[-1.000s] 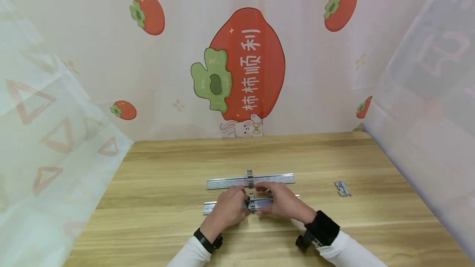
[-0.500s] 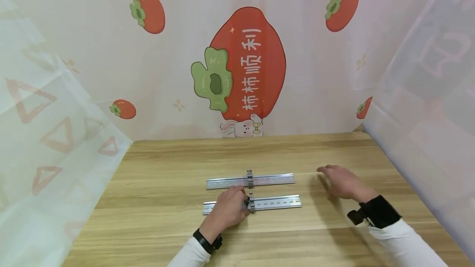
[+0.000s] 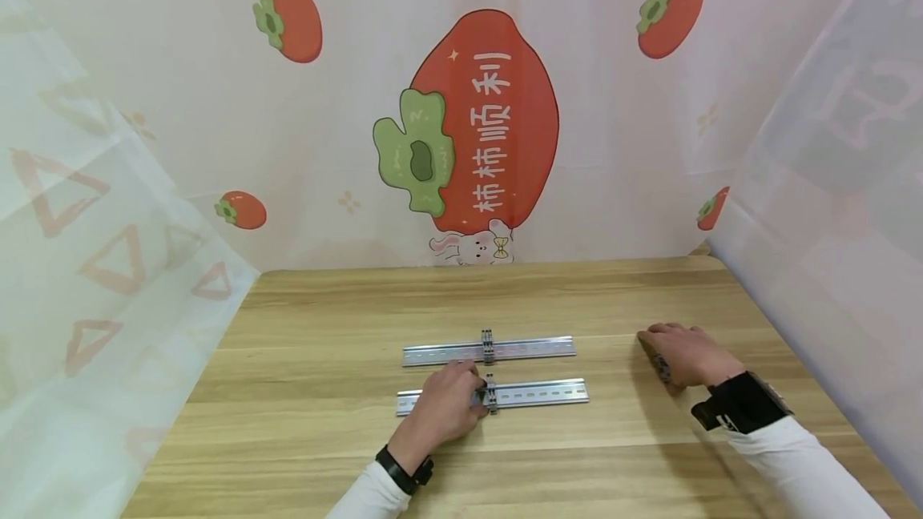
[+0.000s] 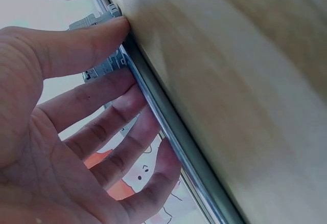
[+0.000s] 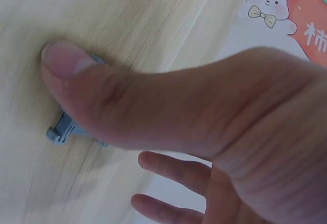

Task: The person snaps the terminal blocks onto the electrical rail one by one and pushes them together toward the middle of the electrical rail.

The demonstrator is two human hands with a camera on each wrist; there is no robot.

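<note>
Two slotted metal DIN rails lie on the table, a far rail [image 3: 534, 348] and a near rail [image 3: 544, 393]. Grey terminal blocks [image 3: 487, 347] sit clipped across the far one; more terminal blocks [image 3: 492, 395] stand on the near one. My left hand [image 3: 449, 400] is at the near rail. In the left wrist view, its thumb and index finger pinch a grey terminal block [image 4: 104, 69], while the other fingers lie along the rail edge. Off to the right, my right hand [image 3: 688, 355] pinches a loose terminal block [image 5: 66, 127], its thumb covering much of it.
The wooden table [image 3: 324, 319] is bounded at the back by a white curtain [image 3: 606, 183] printed with persimmons. White sheets hang on the left [image 3: 130, 319] and right [image 3: 829, 263] sides. Each wrist wears a black strap [image 3: 397, 467].
My right hand has left the near rail, moved right and come down onto the loose terminal block. My left hand stays in place at the near rail.
</note>
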